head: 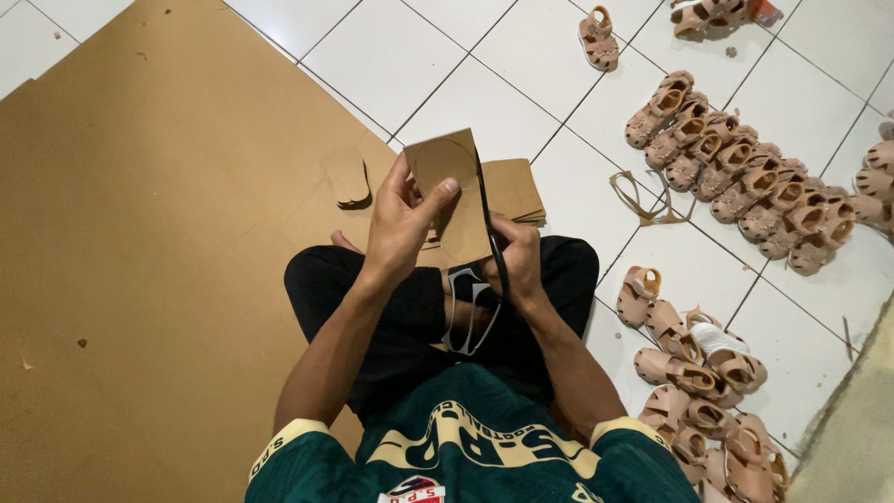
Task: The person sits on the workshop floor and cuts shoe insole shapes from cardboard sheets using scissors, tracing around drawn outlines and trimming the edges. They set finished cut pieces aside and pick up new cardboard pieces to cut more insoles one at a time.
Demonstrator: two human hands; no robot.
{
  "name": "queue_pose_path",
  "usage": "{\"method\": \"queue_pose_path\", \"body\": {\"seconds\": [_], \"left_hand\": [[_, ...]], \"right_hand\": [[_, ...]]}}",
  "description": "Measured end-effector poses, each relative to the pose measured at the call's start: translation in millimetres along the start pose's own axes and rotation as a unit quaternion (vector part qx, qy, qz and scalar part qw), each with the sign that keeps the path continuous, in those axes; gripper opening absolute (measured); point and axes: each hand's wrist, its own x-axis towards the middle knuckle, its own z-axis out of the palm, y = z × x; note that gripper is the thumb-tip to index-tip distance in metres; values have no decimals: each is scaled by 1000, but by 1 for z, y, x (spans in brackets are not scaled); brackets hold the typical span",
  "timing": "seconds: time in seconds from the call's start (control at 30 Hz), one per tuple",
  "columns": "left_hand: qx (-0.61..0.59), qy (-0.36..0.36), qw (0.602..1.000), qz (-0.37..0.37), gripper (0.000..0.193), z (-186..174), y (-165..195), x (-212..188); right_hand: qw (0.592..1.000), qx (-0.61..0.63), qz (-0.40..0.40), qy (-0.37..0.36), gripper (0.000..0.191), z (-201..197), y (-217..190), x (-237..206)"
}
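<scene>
Fingers of the right hand [517,265] are closed through the handles of black scissors [489,251], whose blades run up along the right edge of a small brown cardboard piece [452,191]. That piece is held upright over the person's crossed legs, with the left hand [400,224] pinching it, thumb across its face and the other fingers behind. A curved line shows faintly near its top.

To cut well here, I judge the left hand should turn the card into the blades rather than the scissors chasing the curve, with the thumb kept clear of the cutting edge and the grip close to the line so the card does not flex. Short bites near the pivot would likely give a smoother outline than long snips.

Just beyond the hands, a stack of cut cardboard squares [512,186] lies on the floor, and a few rounded sole-shaped cutouts [346,177] rest on the large cardboard sheet [140,233] to the left. A loose strap [643,200] lies on the white tiled floor [391,56]. Farther right, rows of small pink sandals [745,182] stand in lines, with another heap [698,391] nearer the person's right knee.
</scene>
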Motion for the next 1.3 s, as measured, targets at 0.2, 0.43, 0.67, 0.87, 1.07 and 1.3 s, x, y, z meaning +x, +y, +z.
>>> {"method": "queue_pose_path", "body": {"seconds": [0.2, 0.43, 0.67, 0.87, 1.07, 1.3], "left_hand": [[105, 29, 994, 7, 33, -1, 6, -2], [88, 5, 996, -3, 33, 1, 13, -7], [91, -10, 996, -12, 33, -3, 13, -4], [64, -32, 997, 2, 32, -5, 14, -2], [128, -42, 991, -11, 33, -3, 17, -9], [116, -67, 991, -21, 33, -7, 20, -6]], "right_hand": [[996, 56, -69, -28, 41, 1, -5, 2], [991, 122, -20, -49, 43, -1, -7, 1], [998, 53, -25, -29, 36, -3, 2, 0], [999, 9, -4, -30, 37, -4, 4, -1], [993, 83, -62, -61, 52, -7, 7, 2], [995, 65, -56, -51, 51, -10, 6, -1]]}}
